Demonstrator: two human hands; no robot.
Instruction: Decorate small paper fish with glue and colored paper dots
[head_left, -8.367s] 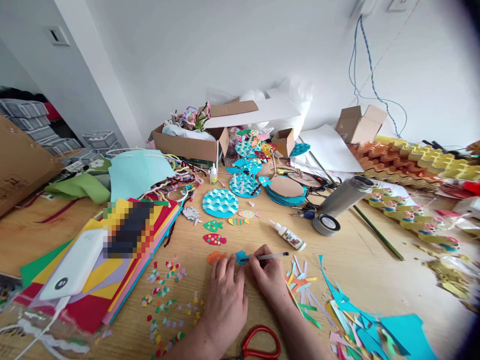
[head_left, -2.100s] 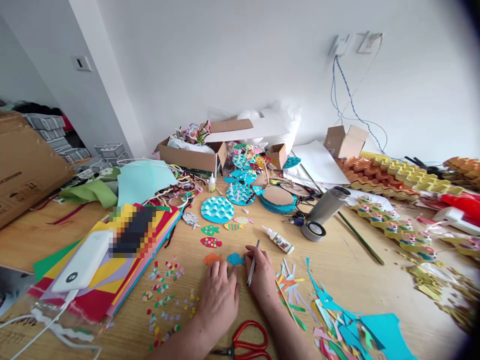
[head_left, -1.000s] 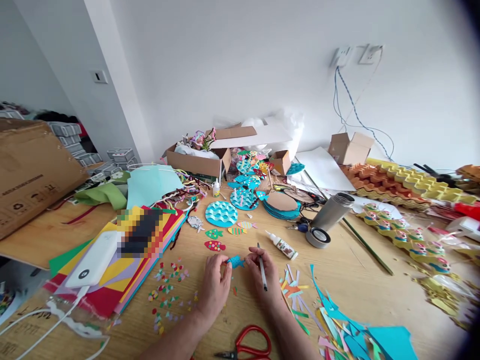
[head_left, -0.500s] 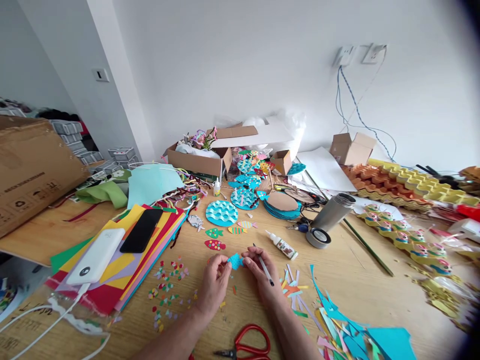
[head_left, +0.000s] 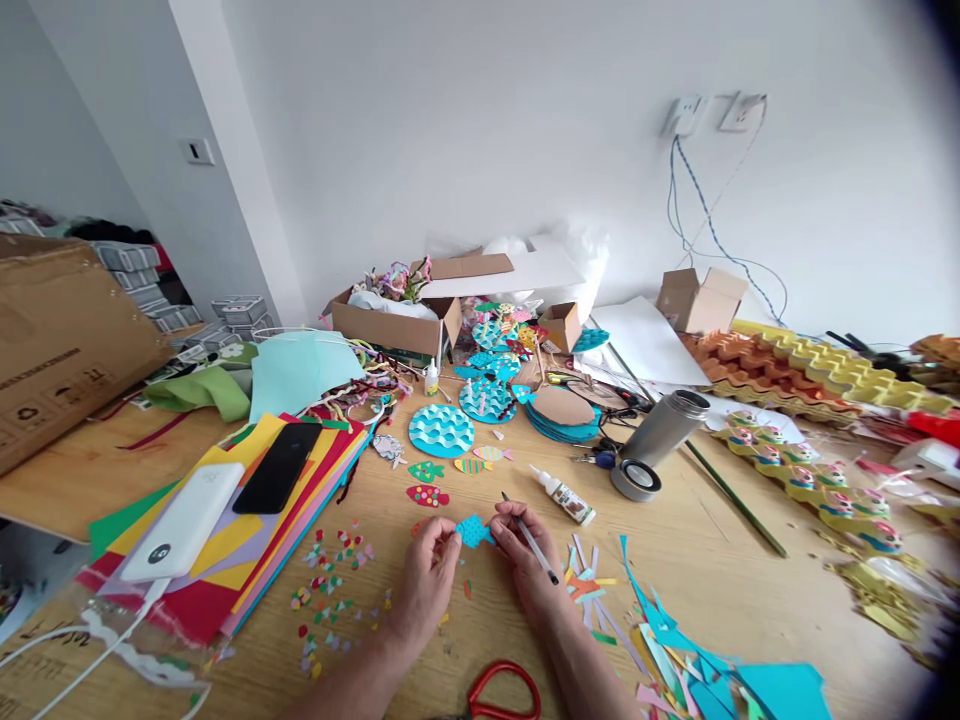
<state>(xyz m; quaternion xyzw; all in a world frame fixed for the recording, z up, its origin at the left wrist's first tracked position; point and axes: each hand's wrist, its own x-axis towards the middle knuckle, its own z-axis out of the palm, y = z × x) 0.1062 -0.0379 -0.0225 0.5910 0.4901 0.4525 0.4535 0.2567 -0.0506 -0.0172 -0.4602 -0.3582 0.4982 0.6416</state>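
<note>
Between my two hands is a small blue paper fish (head_left: 472, 531) with dark dots. My left hand (head_left: 429, 572) pinches its left end between thumb and fingers. My right hand (head_left: 527, 560) holds the tail end, with a pen (head_left: 537, 552) lying across the same hand. Just beyond lie a red dotted paper fish (head_left: 428, 496), a green one (head_left: 427, 471) and striped ones (head_left: 473, 466). A white glue bottle (head_left: 568, 499) rests on its side to the right. Red-handled scissors (head_left: 506, 690) lie between my forearms, their blades mostly out of view.
Paper confetti (head_left: 330, 580) is scattered left of my hands, and blue paper scraps (head_left: 697, 650) lie at right. A phone (head_left: 277, 468) and a white power bank (head_left: 184, 522) sit on coloured sheets. A steel flask (head_left: 666, 430), a round blue wavy disc (head_left: 441, 431) and egg trays (head_left: 780, 375) stand farther back.
The fish shows more between my fingers, as my hands have moved slightly apart. The camera view has shifted a little, so less of the scissors shows.
</note>
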